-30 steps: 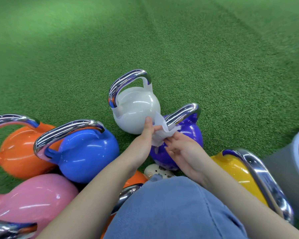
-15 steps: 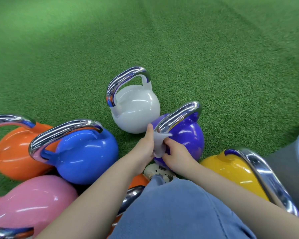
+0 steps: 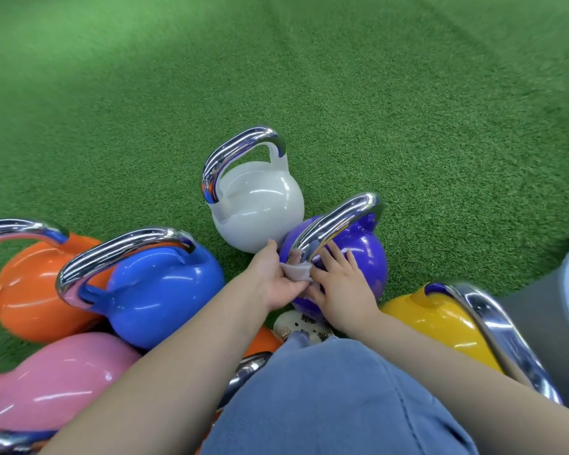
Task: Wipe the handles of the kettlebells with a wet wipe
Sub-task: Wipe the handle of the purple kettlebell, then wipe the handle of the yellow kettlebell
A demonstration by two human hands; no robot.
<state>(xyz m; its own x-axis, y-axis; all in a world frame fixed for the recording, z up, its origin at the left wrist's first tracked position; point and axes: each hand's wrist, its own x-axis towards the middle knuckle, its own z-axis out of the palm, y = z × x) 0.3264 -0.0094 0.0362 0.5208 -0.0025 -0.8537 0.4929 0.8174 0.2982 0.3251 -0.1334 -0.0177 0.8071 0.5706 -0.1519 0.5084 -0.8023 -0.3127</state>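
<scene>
Far left of frame: orange kettlebell (image 3: pixel 30 290) lay on the green turf (image 3: pixel 408 110), its chrome handle cut by the left edge. Below it, lower left corner: pink kettlebell (image 3: pixel 53 382), glossy, partly out of frame. Just right of the orange one and touching it: blue kettlebell (image 3: pixel 158 290), chrome handle arching up and to the left.

Centre, upper of the group: white kettlebell (image 3: pixel 260 208), upright, handle uppermost. Just below and to its right, touching it: purple kettlebell (image 3: pixel 358 254), with its chrome handle (image 3: pixel 339 221) running from upper right down to lower left.

Left hand (image 3: pixel 273 280) entered from lower left; fingers curled round the wet wipe (image 3: pixel 296 271), which was bunched against the lower end of the purple kettlebell's handle. Right hand (image 3: pixel 339 287) lay on the purple body just right of the wipe, fingers straight and spread, fingertips near the handle base.

Bottom centre: blue denim knee (image 3: pixel 335 405), a pale perforated shoe (image 3: pixel 304 325) just above it.

Lower right: yellow kettlebell (image 3: pixel 440 323), chrome handle running toward the bottom right. Right edge: grey bin (image 3: pixel 559 290), only partly visible.
</scene>
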